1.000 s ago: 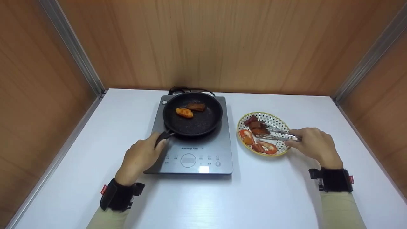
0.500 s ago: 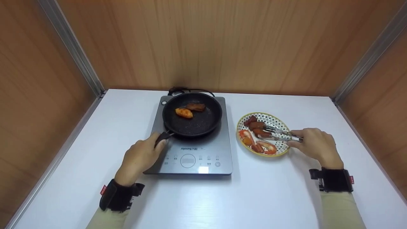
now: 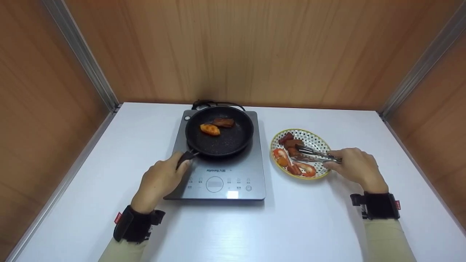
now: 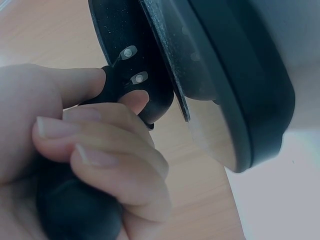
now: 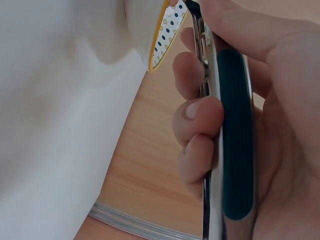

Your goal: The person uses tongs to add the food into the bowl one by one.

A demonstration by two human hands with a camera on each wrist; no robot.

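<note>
My left hand (image 3: 160, 180) grips the black handle (image 4: 75, 205) of a frying pan (image 3: 227, 143), fingers wrapped round it in the left wrist view. Inside the pan lie a yellow-orange piece of food (image 3: 210, 130) and a brown strip (image 3: 223, 122). On the right, my right hand (image 3: 358, 167) holds metal tongs (image 3: 318, 153) with a dark teal grip (image 5: 236, 135). Their tips reach over a dotted plate (image 3: 311, 139) with a yellow rim, right at the brown meat chunks (image 3: 293, 143). Shrimp-like orange and white pieces (image 3: 306, 169) lie toward the plate's front.
The pan is on a silver induction cooker (image 3: 233, 174) with touch controls. A black cable (image 3: 229, 103) runs behind it. Wooden panels (image 3: 276, 54) enclose the white table (image 3: 225, 229) at the back and sides.
The tongs' tips have drawn closer together over the meat chunks, and my right hand has shifted slightly left. My left hand and the pan stay nearly in place.
</note>
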